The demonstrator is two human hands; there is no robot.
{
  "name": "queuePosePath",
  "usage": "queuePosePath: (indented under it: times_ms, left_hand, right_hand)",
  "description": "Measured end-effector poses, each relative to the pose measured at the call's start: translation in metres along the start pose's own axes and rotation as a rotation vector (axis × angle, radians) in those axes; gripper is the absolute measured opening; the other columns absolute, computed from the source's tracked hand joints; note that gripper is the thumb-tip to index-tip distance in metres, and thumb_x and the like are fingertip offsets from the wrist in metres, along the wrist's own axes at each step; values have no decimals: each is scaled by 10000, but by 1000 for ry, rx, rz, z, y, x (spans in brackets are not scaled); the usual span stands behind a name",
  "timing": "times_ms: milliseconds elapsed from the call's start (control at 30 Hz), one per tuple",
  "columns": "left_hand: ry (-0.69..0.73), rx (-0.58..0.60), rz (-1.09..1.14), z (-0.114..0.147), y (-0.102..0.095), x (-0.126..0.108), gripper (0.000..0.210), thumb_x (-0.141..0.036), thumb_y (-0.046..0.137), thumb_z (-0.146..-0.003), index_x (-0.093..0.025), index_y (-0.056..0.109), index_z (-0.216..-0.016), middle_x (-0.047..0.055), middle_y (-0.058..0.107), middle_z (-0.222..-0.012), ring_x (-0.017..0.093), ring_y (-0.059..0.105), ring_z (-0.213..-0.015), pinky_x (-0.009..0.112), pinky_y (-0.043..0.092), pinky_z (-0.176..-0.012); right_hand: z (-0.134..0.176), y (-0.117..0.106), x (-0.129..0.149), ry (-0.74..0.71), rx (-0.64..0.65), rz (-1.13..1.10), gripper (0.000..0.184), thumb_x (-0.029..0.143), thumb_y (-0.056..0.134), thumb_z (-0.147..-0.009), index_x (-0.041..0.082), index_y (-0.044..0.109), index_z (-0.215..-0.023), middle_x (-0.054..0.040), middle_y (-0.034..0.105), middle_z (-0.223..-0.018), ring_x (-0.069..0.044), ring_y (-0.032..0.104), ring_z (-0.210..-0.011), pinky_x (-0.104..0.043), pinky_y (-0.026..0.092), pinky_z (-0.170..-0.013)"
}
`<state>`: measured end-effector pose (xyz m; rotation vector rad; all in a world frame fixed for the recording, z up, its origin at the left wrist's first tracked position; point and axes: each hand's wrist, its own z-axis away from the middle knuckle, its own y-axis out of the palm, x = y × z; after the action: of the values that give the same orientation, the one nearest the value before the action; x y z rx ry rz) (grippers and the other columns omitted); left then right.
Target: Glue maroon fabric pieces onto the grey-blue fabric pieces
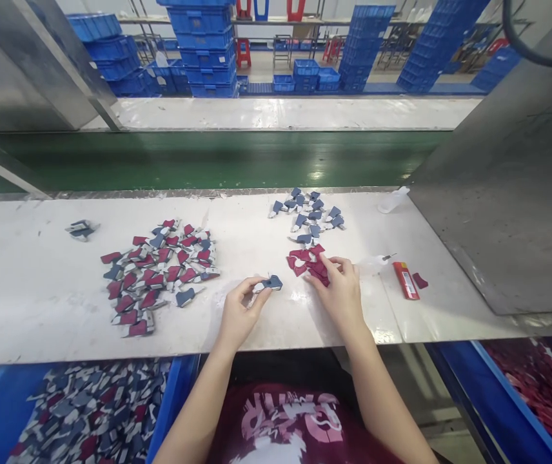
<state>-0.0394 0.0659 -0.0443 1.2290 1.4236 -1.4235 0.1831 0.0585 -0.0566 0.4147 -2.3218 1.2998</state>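
Note:
Between the thumb and fingers of my left hand (241, 309) is a small blue-and-white part (272, 282), held just above the white worktop. My right hand (344, 291) is at a small heap of flat maroon pieces (300, 255), with thumb and index finger around a maroon piece (319, 272) at its near side. Beyond that heap lies a loose group of blue-and-white parts (315, 215). To the left of my left hand spreads a larger pile of maroon, blue and white parts (160, 277).
Right of my right hand lie a clear needle-tipped bottle (373, 263), a red packet (405, 281) and a maroon piece (420, 280). A green conveyor belt (237, 158) runs behind. Full blue bins (174, 399) sit below the front edge. A metal panel (508, 193) stands at right.

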Motion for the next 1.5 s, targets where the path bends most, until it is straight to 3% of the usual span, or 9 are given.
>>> queuePosePath:
  times_ms: [200, 400, 567, 667, 800, 967, 1133, 1233, 1500]
  left_hand:
    - [-83, -109, 206, 4, 1, -9, 206, -315, 714, -833, -169, 707, -979, 80, 768, -986, 235, 724, -981, 306, 548, -845]
    - [-98, -110, 259, 11, 8, -20, 188, -262, 721, -817, -175, 699, -982, 82, 770, -1017, 233, 721, -1013, 319, 537, -907]
    - [-84, -113, 176, 15, 12, -22, 185, -256, 711, -830, -184, 699, -999, 81, 767, -1030, 235, 716, -1031, 332, 530, -939]
    - [-87, -115, 136, 18, 15, -26, 193, -265, 711, -837, -190, 701, -1014, 81, 769, -1040, 238, 714, -1044, 341, 528, -956]
    - [-94, -124, 127, 20, 18, -32, 201, -261, 722, -829, -190, 710, -1016, 81, 770, -1048, 240, 710, -1067, 339, 535, -961]
    - [-103, -109, 118, 23, 20, -36, 242, -295, 722, -836, -188, 734, -1052, 83, 771, -1092, 245, 702, -1108, 353, 532, -999]
    - [-71, -113, 87, 25, 21, -36, 267, -302, 718, -844, -207, 756, -1090, 75, 769, -1133, 240, 701, -1108, 355, 540, -998]
    - [-50, -98, 84, 26, 21, -36, 261, -290, 717, -847, -211, 756, -1092, 69, 771, -1125, 232, 706, -1096, 348, 545, -994]
    - [-44, -67, 93, 27, 23, -34, 250, -283, 724, -845, -215, 756, -1084, 61, 773, -1113, 218, 708, -1093, 319, 546, -985]
  right_hand:
    - [-1, 0, 2, 91, -22, -75, 341, 445, 550, -940, 209, 782, -1023, -111, 643, -944, -250, 564, -898, -423, 505, -806]
    - [2, -19, 29, 298, 5, -413, 332, 454, 600, -903, 174, 764, -836, -45, 670, -766, -155, 595, -658, -306, 503, -641]
    - [4, -23, 45, 456, -5, -739, 319, 433, 751, -783, 167, 756, -958, -65, 752, -820, -199, 692, -722, -334, 569, -672]
    - [6, -24, 55, 477, 34, -855, 280, 424, 790, -750, 173, 754, -866, -53, 743, -771, -183, 688, -697, -305, 573, -641]
    - [11, -26, 67, 425, 122, -868, 299, 476, 739, -798, 179, 772, -803, -69, 712, -817, -178, 647, -732, -248, 535, -509]
    - [16, -27, 73, 427, 196, -914, 267, 445, 730, -822, 221, 798, -949, -61, 732, -864, -161, 649, -732, -270, 558, -591]
    - [17, -27, 78, 554, 143, -982, 316, 426, 838, -711, 198, 757, -914, -26, 728, -736, -153, 670, -658, -290, 565, -641]
    - [18, -26, 81, 553, 112, -1003, 280, 412, 852, -697, 192, 738, -827, -40, 745, -762, -164, 693, -696, -291, 568, -665]
    - [22, -20, 81, 535, 77, -983, 238, 383, 845, -716, 196, 757, -832, -48, 764, -784, -167, 693, -694, -296, 562, -664]
